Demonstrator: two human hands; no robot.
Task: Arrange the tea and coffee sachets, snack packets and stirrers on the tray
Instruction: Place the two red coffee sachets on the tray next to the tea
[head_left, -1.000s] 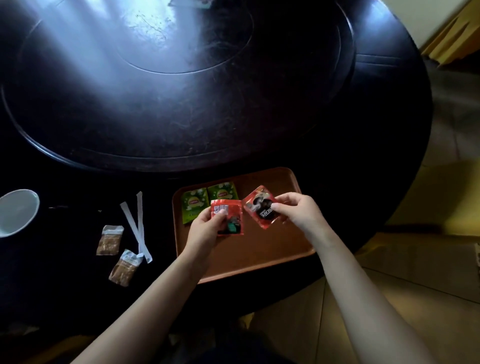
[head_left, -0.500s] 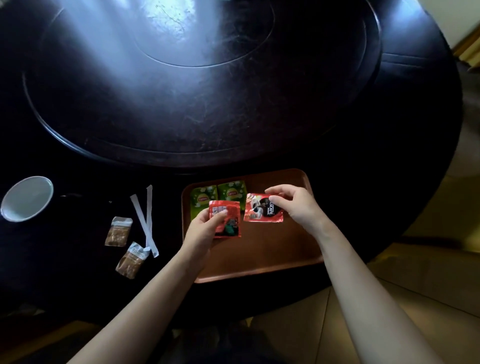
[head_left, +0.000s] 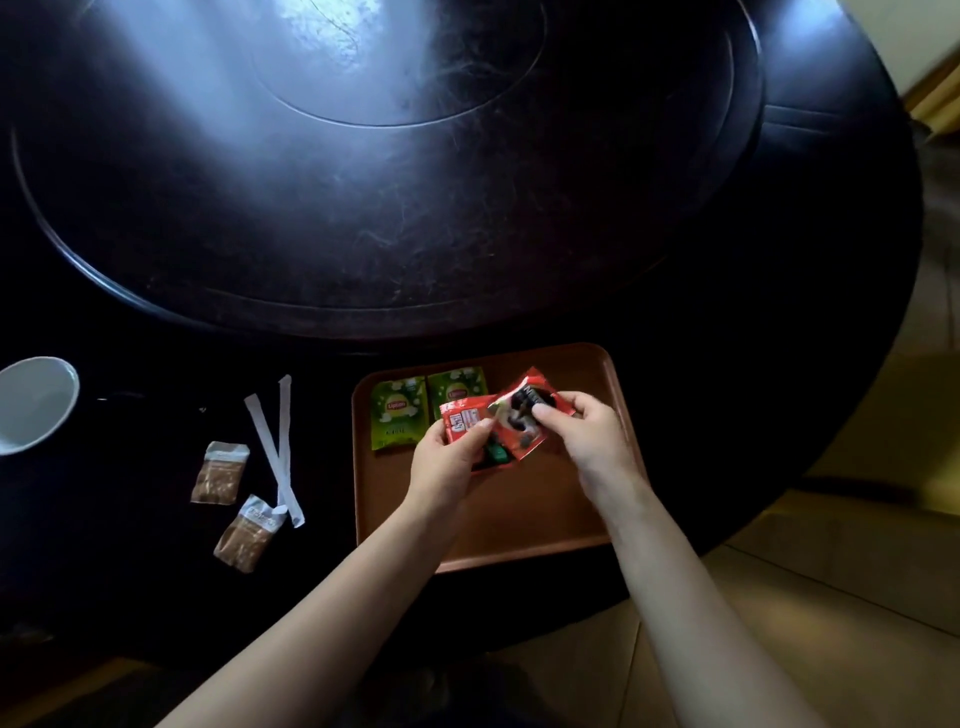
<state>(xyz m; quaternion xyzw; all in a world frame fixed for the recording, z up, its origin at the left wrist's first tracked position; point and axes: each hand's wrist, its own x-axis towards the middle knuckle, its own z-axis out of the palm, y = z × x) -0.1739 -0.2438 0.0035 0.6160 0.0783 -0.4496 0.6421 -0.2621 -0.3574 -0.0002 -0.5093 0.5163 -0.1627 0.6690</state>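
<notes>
A brown tray (head_left: 519, 525) lies at the near edge of the dark round table. Two green tea sachets (head_left: 399, 413) (head_left: 457, 387) lie side by side at its far left corner. My left hand (head_left: 447, 467) holds a red coffee sachet (head_left: 462, 423) above the tray. My right hand (head_left: 592, 436) holds a second red coffee sachet (head_left: 524, 415), tilted and overlapping the first. Left of the tray, on the table, lie two paper-wrapped stirrers (head_left: 275, 447) crossed in a V and two brown snack packets (head_left: 219, 473) (head_left: 249, 532).
A white cup (head_left: 31, 402) stands at the far left of the table. A large raised turntable (head_left: 389, 171) fills the table's middle. The table edge (head_left: 779, 519) curves away on the right, with tiled floor beyond.
My right hand has swung its red sachet leftward and tilted it, so it now overlaps the sachet in my left hand. The left hand has barely moved.
</notes>
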